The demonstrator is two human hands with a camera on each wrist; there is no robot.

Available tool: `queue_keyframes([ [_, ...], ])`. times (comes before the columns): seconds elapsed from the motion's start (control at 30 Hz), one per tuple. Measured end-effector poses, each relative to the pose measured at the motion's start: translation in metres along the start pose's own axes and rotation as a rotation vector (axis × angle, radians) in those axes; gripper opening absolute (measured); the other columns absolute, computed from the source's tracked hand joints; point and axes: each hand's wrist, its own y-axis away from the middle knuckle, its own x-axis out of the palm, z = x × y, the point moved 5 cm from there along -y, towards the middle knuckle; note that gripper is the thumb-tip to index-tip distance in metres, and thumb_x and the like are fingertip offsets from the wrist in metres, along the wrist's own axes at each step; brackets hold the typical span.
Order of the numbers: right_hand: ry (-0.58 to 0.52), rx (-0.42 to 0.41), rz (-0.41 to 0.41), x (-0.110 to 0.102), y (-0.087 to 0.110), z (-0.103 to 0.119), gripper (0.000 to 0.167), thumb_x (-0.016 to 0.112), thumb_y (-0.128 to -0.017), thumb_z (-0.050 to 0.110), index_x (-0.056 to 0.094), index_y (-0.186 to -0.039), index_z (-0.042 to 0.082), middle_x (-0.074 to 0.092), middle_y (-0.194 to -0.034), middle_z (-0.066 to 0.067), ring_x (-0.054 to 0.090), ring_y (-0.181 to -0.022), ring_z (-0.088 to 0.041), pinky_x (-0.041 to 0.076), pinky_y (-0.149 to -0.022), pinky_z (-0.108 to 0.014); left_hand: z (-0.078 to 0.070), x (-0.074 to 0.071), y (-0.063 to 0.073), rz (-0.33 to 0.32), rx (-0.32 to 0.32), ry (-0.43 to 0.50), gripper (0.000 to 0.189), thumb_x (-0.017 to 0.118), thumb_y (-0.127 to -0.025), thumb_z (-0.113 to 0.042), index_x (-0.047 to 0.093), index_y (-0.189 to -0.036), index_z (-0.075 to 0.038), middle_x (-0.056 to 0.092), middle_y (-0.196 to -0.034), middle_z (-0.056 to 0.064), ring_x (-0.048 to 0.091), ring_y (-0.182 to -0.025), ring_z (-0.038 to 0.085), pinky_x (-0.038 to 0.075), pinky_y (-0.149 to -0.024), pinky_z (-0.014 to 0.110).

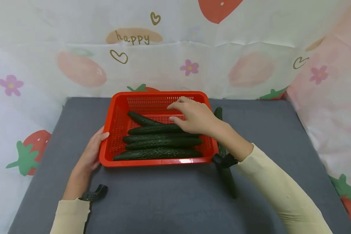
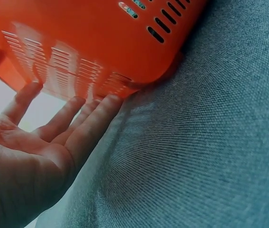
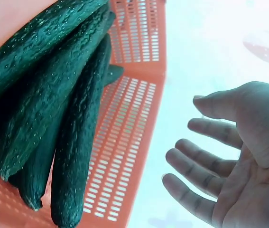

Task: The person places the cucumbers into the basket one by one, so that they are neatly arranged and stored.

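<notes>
A red plastic basket (image 1: pixel 152 163) with slotted walls holds several dark green cucumbers (image 1: pixel 161 153), lying roughly side by side. My left hand (image 1: pixel 92 149) grips the basket's left side, thumb over the rim; in the left wrist view its fingers (image 2: pixel 94 123) press against the outer wall. Above the basket's right part hovers my right hand (image 1: pixel 194 117), fingers spread and slightly bent with nothing between them. The right wrist view shows that hand (image 3: pixel 248 161) apart from the cucumbers (image 3: pixel 77 128). Another cucumber (image 1: pixel 228 182) lies on the table right of the basket, partly hidden by the right forearm.
A grey cloth (image 1: pixel 152 201) covers the table beneath the basket. Behind it and at both sides hangs a pale curtain (image 1: pixel 175 74) printed with strawberries, flowers and hearts. Each wrist wears a black strap mount (image 1: pixel 95 193).
</notes>
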Motion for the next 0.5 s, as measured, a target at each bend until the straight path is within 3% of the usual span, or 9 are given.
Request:
queue_keyframes([
  [0.27,-0.024,0.008,-0.024,-0.005,0.010,-0.008,0.040,0.067,-0.103,0.032,0.066,-0.141,0.018,0.064,-0.142,-0.008,0.069,-0.108,-0.023,0.059,-0.074,-0.040,0.002,-0.001,0.000,-0.019,-0.014,0.002,0.043,0.037,-0.114,-0.022,0.036,-0.156,-0.010,0.070,-0.122,-0.002,0.074,-0.103,0.007,0.064,-0.085,0.025],
  [0.5,-0.039,0.039,-0.037,-0.006,0.022,-0.019,0.042,0.066,-0.104,0.033,0.065,-0.144,0.019,0.062,-0.143,-0.009,0.071,-0.096,-0.022,0.056,-0.068,-0.039,0.003,-0.003,0.000,-0.029,-0.015,-0.016,0.041,0.037,-0.114,-0.022,0.039,-0.153,-0.011,0.070,-0.119,-0.003,0.074,-0.101,0.007,0.064,-0.084,0.025],
])
